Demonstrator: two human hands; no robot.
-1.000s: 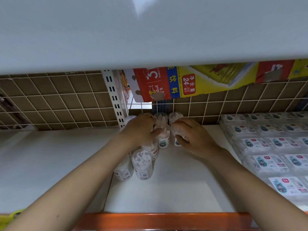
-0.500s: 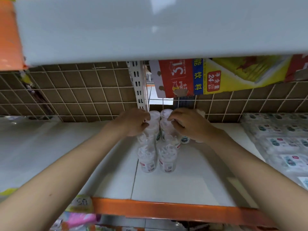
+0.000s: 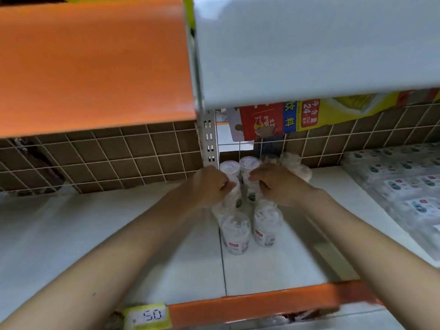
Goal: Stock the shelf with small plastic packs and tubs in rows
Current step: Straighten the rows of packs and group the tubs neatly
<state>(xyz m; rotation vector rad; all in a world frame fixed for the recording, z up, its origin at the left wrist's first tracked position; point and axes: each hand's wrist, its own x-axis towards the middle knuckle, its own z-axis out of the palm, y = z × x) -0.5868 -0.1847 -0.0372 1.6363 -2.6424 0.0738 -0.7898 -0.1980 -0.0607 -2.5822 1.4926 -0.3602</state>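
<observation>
Clear round plastic tubs (image 3: 236, 232) with red labels, writing too blurred to read, stand upright in two rows on the white shelf (image 3: 273, 270). Left hand (image 3: 209, 185) and right hand (image 3: 273, 183) each curl around a back tub; yellow price tag (image 3: 148, 315) reads "50"

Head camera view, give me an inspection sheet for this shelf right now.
Surface: white shelf, orange front edge.
Job's things: clear round tubs in two rows running to the back; flat packs stacked at right.
Clutter: price tag on the edge.
Grippers: left hand and right hand both on the rear tubs.
Cables: nothing seen.
Surroundings: wire grid back panel; drink carton behind it.
</observation>
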